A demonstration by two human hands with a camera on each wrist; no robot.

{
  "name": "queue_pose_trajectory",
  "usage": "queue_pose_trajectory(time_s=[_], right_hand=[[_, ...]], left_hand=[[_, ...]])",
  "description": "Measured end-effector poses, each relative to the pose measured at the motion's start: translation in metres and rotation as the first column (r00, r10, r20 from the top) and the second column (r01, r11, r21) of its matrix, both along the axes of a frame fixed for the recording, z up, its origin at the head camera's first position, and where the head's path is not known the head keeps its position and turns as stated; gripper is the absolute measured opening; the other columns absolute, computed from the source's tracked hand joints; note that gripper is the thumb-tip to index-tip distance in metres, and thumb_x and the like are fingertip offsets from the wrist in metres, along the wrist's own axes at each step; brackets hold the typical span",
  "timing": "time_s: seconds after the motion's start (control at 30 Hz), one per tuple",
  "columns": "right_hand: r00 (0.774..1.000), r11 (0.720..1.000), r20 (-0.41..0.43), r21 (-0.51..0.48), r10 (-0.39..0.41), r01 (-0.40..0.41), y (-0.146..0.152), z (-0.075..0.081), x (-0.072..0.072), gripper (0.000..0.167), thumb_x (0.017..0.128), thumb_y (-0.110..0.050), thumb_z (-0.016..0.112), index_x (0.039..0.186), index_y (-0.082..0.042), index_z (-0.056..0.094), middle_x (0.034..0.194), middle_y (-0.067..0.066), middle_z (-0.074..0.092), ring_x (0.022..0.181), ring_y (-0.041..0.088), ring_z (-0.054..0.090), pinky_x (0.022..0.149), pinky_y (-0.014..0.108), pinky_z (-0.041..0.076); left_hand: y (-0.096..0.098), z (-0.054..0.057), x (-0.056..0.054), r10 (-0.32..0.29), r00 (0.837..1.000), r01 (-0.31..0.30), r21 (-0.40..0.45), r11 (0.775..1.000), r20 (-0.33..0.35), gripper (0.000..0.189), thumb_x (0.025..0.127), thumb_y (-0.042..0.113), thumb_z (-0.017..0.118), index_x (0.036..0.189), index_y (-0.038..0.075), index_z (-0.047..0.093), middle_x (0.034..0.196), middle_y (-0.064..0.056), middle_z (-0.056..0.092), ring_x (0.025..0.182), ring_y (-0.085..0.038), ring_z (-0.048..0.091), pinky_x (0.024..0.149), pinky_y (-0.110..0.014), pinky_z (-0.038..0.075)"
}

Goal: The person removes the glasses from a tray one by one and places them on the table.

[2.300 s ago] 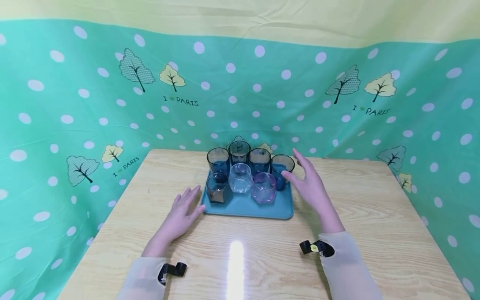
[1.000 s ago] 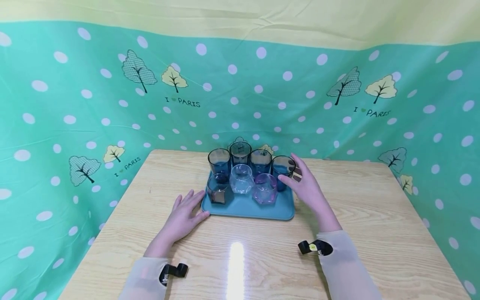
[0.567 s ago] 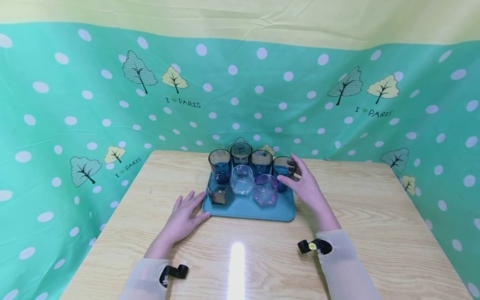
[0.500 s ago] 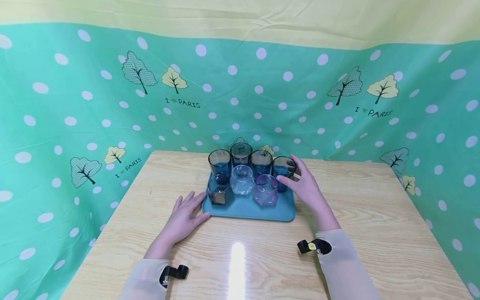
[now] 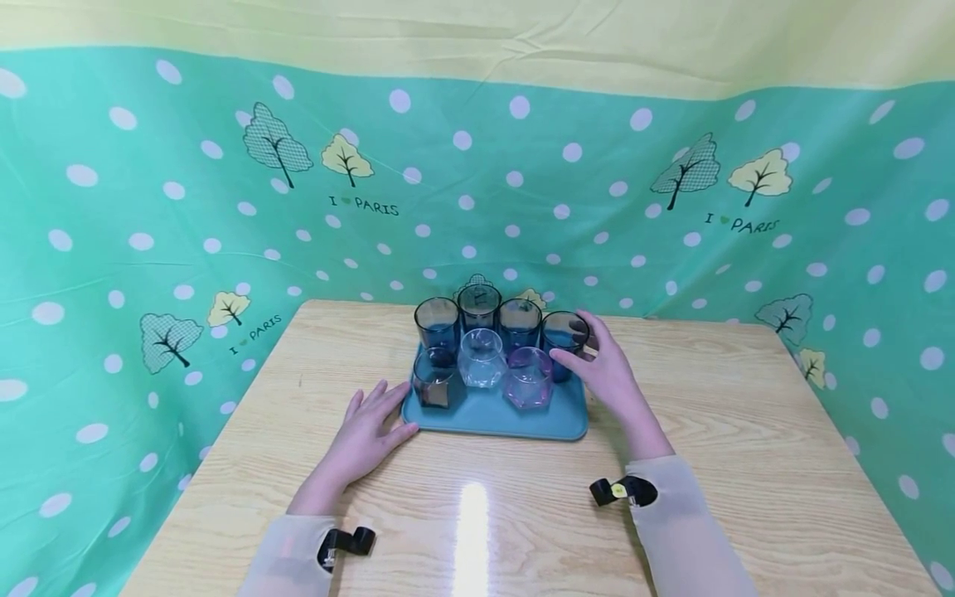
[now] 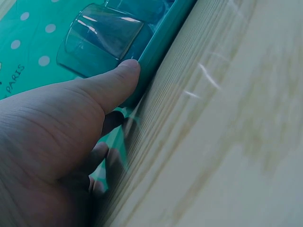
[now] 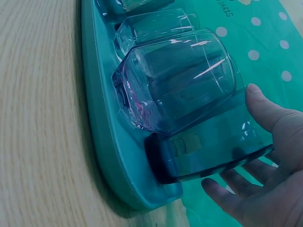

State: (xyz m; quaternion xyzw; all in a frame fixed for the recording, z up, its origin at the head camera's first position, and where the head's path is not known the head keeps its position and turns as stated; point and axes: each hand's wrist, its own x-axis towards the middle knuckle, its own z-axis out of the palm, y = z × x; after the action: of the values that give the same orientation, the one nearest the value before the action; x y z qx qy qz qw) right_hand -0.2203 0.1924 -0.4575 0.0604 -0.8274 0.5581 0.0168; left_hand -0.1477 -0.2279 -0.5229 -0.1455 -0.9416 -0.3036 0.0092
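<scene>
On a blue tray [image 5: 477,420] stand several drinking glasses. My right hand [image 5: 613,377] holds the rightmost blue glass [image 5: 561,333], thumb on its near side by the rim and fingers round the far side. In the right wrist view this blue glass [image 7: 203,149] stands at the tray's end, beside a purple-tinted glass [image 7: 180,80]. My left hand [image 5: 366,433] lies at the tray's left edge with fingers extended; in the left wrist view its thumb [image 6: 120,78] touches the tray rim [image 6: 154,59]. A grey-brown glass [image 5: 434,383] is the nearest to it.
Three more tall dark-blue glasses, such as the left one [image 5: 438,327], line the tray's back. A clear glass [image 5: 481,362] stands in front of them. The wooden table [image 5: 731,431] meets a green dotted curtain [image 5: 477,199] behind.
The right hand has closed in on the rightmost blue glass, its fingers now round it. The left hand has shifted slightly right, against the tray's corner. Little differs over the last half second.
</scene>
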Motion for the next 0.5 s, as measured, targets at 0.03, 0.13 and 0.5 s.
queue_pose_trajectory(time_s=[0.03, 0.13, 0.5], right_hand=[[1.0, 1.0, -0.001, 0.001, -0.001, 0.001, 0.0, -0.0003, -0.0003, 0.089, 0.103, -0.033, 0.083, 0.174, -0.018, 0.032, 0.167, 0.017, 0.049, 0.153, 0.042, 0.046, 0.123, 0.055, 0.044], [1.0, 1.0, -0.003, 0.001, -0.003, 0.003, -0.0002, -0.0007, -0.0008, 0.088, 0.103, -0.033, 0.083, 0.174, -0.018, 0.032, 0.166, 0.017, 0.049, 0.153, 0.041, 0.046, 0.123, 0.055, 0.044], [0.999, 0.999, 0.001, 0.005, -0.033, 0.033, -0.0006, -0.0026, -0.0013, 0.088, 0.102, -0.033, 0.084, 0.173, -0.017, 0.034, 0.164, 0.016, 0.052, 0.15, 0.041, 0.049, 0.121, 0.055, 0.047]], left_hand=[[-0.0001, 0.0, 0.0001, 0.001, 1.0, -0.001, 0.0, 1.0, 0.0, 0.078, 0.106, 0.045, 0.076, 0.17, 0.013, 0.045, 0.169, -0.013, 0.049, 0.165, -0.045, 0.026, 0.133, -0.067, 0.001], [0.0, -0.0001, 0.0, 0.001, 1.0, -0.001, 0.0, 1.0, 0.0, 0.079, 0.106, 0.045, 0.076, 0.17, 0.013, 0.045, 0.17, -0.013, 0.049, 0.165, -0.044, 0.026, 0.133, -0.067, 0.001], [-0.0008, -0.0021, -0.0005, -0.003, 1.0, 0.003, 0.002, 1.0, -0.004, 0.078, 0.106, 0.046, 0.076, 0.17, 0.013, 0.045, 0.17, -0.013, 0.049, 0.165, -0.044, 0.026, 0.133, -0.066, 0.0]])
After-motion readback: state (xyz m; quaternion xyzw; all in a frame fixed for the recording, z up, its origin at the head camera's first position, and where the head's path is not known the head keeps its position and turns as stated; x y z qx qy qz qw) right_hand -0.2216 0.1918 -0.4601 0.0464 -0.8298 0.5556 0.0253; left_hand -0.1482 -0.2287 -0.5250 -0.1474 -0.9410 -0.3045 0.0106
